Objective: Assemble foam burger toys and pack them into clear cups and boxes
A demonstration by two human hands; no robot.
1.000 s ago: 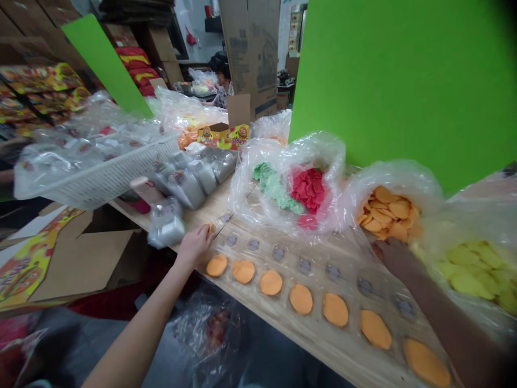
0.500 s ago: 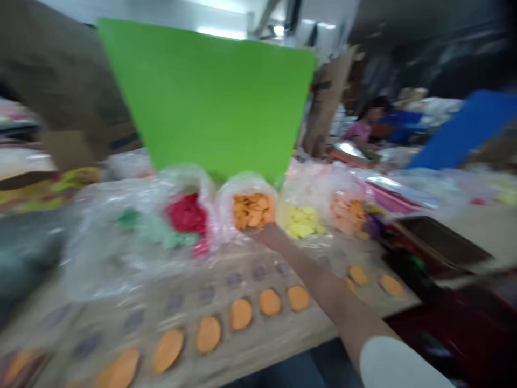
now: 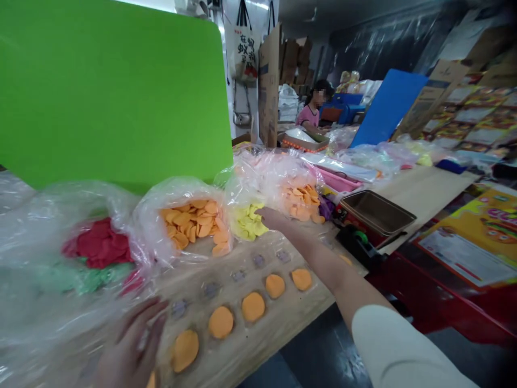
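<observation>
While I watch from my remote seat, with 12 o'clock straight ahead of the head camera, the right hand (image 3: pixel 274 218) reaches out at 12 o'clock, its fingers drawn narrow at the bag of yellow discs (image 3: pixel 246 222); I cannot tell whether it holds anything. The left hand (image 3: pixel 131 342) lies at 9 o'clock, wide open with its fingers spread and nothing visible in it, just beside the near end of a clear blister tray (image 3: pixel 238 323); orange discs (image 3: pixel 221 322) sit one to a well along the tray's near row, and small grey pieces (image 3: pixel 238 276) fill the wells of its far row. That tray rests on a wooden counter (image 3: pixel 420 194); a bag of orange discs (image 3: pixel 194 226) stands at 11 o'clock, touching the yellow bag; a bag of red and green pieces (image 3: pixel 97 243) lies at 10 o'clock; a second bag of orange discs (image 3: pixel 301 202) sits just past 12. A green board (image 3: pixel 109 91) rises at 11 o'clock; a metal tray (image 3: pixel 377 212) sits at 1 o'clock; a co-worker in a pink top (image 3: pixel 311 116) sits far off, beyond the counter.
</observation>
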